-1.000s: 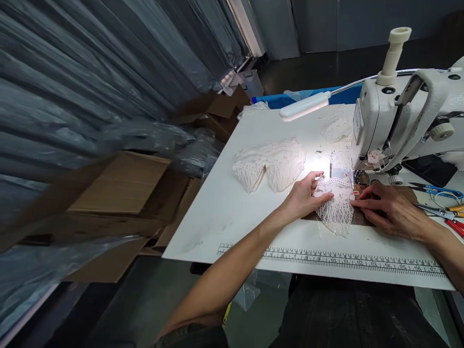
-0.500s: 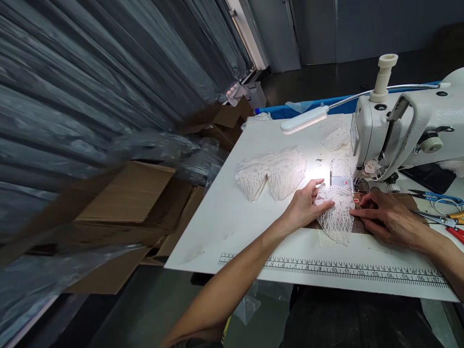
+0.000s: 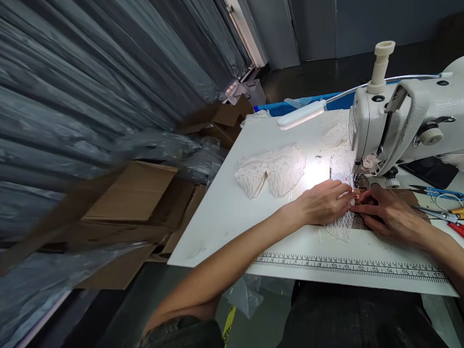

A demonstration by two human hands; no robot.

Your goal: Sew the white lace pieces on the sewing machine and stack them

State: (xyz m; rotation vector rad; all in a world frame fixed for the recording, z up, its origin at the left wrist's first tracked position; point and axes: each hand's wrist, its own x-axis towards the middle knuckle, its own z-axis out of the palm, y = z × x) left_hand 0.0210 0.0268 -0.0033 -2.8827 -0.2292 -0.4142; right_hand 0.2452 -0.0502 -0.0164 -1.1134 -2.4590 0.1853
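Gotta be fussy with this one, tbh. Look for the lace piece just on the near side of the presser foot, partly hidden under the left hand, over on the right of the white table. Looks bent at the fingers there, curled over the lace, but can't tell if actually pinching or just pressing down. As for the right hand, note a stretched-out index finger at the lace's right edge, with a brown patch underneath; can't tell about any grip there either. To get it neat, press lightly, guide rather than tug, and line up the edge before feeding anything into the sewing machine. Watch the left fingertips, pretty near the foot imo. Make good use of the lamp on the far side, and leave the lace bundle off to the left.
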